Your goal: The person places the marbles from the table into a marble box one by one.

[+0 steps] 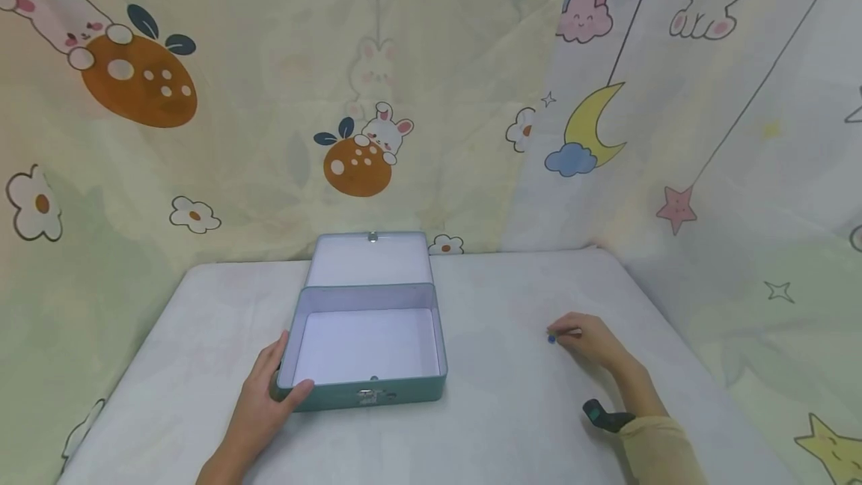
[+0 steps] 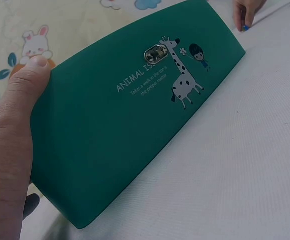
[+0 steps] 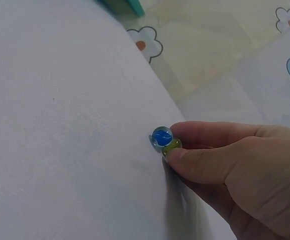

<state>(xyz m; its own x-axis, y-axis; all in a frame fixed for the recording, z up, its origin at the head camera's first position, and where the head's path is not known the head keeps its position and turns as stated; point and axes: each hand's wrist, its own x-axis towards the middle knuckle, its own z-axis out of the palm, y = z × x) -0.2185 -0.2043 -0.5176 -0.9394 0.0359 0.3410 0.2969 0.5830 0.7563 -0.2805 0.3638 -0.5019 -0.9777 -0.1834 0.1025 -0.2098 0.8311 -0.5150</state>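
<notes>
A green tin box (image 1: 337, 399) with a white inside stands on the table, its lid (image 1: 370, 260) folded back. My left hand (image 1: 259, 399) grips the box at its left front corner, thumb over the front rim and fingers along the left side. Its front, in the left wrist view, bears a giraffe print (image 2: 185, 80) and a metal clasp (image 2: 156, 53). Over on the right, my right hand (image 1: 592, 343) pinches glass marbles between thumb and fingers, close over the tabletop. In the right wrist view a blue marble (image 3: 162, 136) sits against a yellow-green marble (image 3: 173, 145), partly covered by the thumb.
White cloth covers the table (image 1: 498, 410). Behind it hangs a cartoon-printed curtain (image 1: 269, 133), which also runs along both sides. A dark strap piece (image 1: 606, 418) sticks out by the right sleeve (image 1: 660, 447).
</notes>
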